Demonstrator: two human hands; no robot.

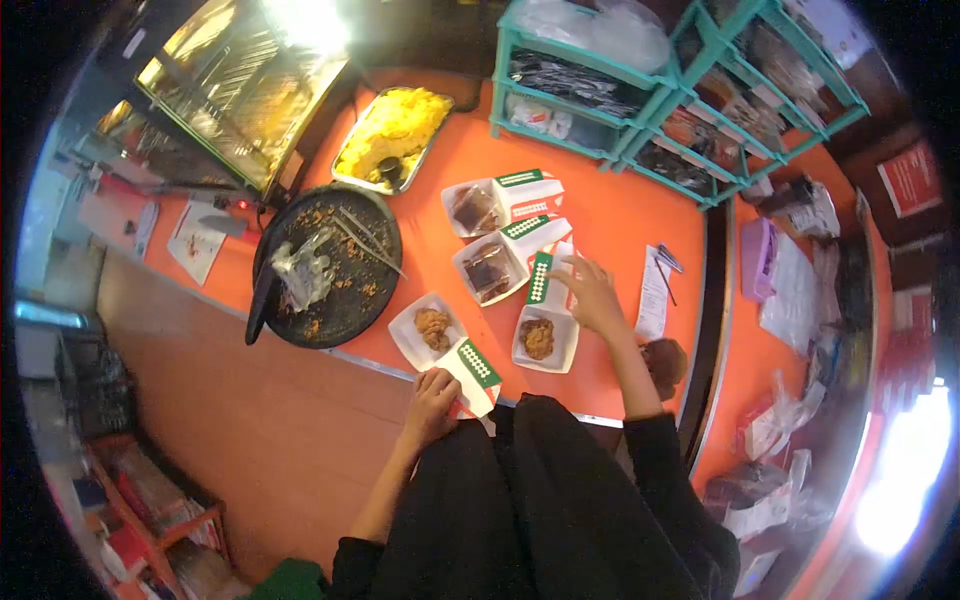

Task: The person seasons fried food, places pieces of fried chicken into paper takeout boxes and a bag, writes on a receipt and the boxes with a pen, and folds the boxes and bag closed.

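Note:
My left hand [432, 404] is closed on the lid of an open white box [403, 341] at the table's front edge; a piece of fried food [437, 327] lies in this box. On the right, my right hand [590, 292] has its fingers apart at the raised green-and-white lid [541, 280] of another open box [528, 356], which holds a brown fried piece [537, 339]. Behind these stand two more open boxes, each with a dark packet inside, one nearer [487, 276] and one farther back [476, 208].
A round black tray [375, 290] with crumbs, tongs [372, 243] and crumpled plastic [303, 272] lies left. Behind it are a metal tray of yellow food [395, 130] and a glass display case [235, 90]. Teal shelves [640, 125] stand at the back; paper and a pen [665, 282] lie right.

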